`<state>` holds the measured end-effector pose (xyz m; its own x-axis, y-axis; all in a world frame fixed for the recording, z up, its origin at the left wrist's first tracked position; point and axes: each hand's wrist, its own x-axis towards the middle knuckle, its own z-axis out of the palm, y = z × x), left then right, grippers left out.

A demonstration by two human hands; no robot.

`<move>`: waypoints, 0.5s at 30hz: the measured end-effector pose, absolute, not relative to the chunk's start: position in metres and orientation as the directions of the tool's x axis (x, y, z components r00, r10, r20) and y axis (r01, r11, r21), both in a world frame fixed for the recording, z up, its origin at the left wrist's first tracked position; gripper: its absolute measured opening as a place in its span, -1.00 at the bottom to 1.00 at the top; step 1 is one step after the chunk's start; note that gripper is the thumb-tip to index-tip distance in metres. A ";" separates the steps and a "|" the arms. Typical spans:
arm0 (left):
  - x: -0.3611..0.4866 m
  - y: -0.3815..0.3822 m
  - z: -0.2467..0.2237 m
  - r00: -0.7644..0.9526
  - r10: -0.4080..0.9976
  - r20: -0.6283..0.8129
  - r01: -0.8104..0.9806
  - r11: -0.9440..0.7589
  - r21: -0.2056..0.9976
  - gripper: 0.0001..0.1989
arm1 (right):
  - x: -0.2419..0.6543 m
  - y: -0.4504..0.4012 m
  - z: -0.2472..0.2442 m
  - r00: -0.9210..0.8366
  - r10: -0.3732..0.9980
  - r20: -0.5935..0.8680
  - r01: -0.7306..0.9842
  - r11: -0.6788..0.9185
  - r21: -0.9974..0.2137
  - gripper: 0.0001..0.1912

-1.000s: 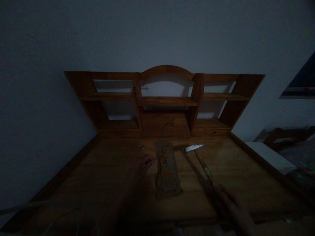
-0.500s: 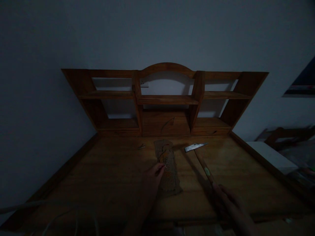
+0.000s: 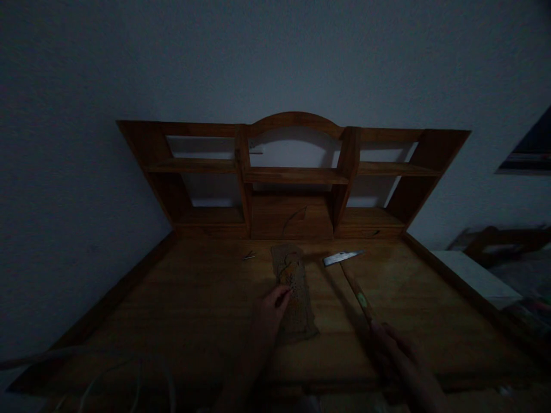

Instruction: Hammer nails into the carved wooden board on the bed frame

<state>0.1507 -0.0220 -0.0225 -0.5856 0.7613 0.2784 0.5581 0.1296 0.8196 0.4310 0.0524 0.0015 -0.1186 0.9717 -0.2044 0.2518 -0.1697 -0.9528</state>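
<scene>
Over the worn board (image 3: 303,314) on the tabletop (image 3: 206,298)

Moved left hand (image 3: 270,305) in from nine o'clock; pinched, too dark to tell on what; grasping hammer (image 3: 361,300) with right hand (image 3: 394,347) at four o'clock; now working, apparently, at the board itself.

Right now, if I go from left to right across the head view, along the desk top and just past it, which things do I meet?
Thin, nail-like metal pieces → flat, brown, ragged-edged piece → silver-coloured metal hammer head → bare right hand → flat white surface.
</scene>
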 end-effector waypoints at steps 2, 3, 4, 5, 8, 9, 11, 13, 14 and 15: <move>0.151 -0.022 -0.023 -0.582 0.761 0.286 0.573 0.134 0.808 -0.83 | 0.430 0.052 0.001 -0.166 0.955 -0.245 0.211 -0.208 -0.955 -0.48; 0.151 -0.022 -0.024 -0.578 0.763 0.289 0.581 0.136 0.803 -0.83 | 0.430 0.052 0.001 -0.189 0.945 -0.266 0.189 -0.231 -0.954 -0.48; 0.152 -0.022 -0.024 -0.574 0.765 0.291 0.588 0.138 0.797 -0.82 | 0.429 0.052 0.001 -0.204 0.939 -0.278 0.177 -0.244 -0.954 -0.49; 0.152 -0.022 -0.025 -0.570 0.768 0.293 0.594 0.138 0.793 -0.82 | 0.429 0.052 0.000 -0.203 0.940 -0.275 0.181 -0.240 -0.954 -0.49; 0.152 -0.023 -0.026 -0.542 0.783 0.304 0.616 0.125 0.778 -0.84 | 0.434 0.056 -0.007 -0.223 0.957 -0.185 0.279 -0.119 -0.953 -0.49; 0.152 -0.023 -0.026 -0.530 0.788 0.313 0.627 0.116 0.771 -0.84 | 0.438 0.058 -0.011 -0.252 0.957 -0.141 0.336 -0.050 -0.941 -0.49; 0.152 -0.023 -0.026 -0.510 0.798 0.320 0.638 0.103 0.763 -0.84 | 0.447 0.060 -0.019 -0.264 0.962 -0.070 0.471 0.066 -0.880 -0.50; 0.152 -0.023 -0.025 -0.502 0.804 0.317 0.637 0.096 0.765 -0.84 | 0.457 0.059 -0.025 -0.210 0.978 -0.002 0.622 0.132 -0.771 -0.52; 0.153 -0.023 -0.024 -0.502 0.806 0.314 0.634 0.095 0.768 -0.84 | 0.461 0.057 -0.025 -0.192 0.981 0.038 0.687 0.162 -0.708 -0.54; 0.153 -0.023 -0.023 -0.503 0.806 0.312 0.629 0.095 0.771 -0.84 | 0.464 0.054 -0.024 -0.207 0.975 0.076 0.735 0.206 -0.646 -0.55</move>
<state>0.1528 -0.0230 -0.0231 -0.5031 0.8061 0.3116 0.6293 0.0946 0.7713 0.4641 0.0540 -0.0238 -0.2069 0.9754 0.0758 0.7352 0.2061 -0.6457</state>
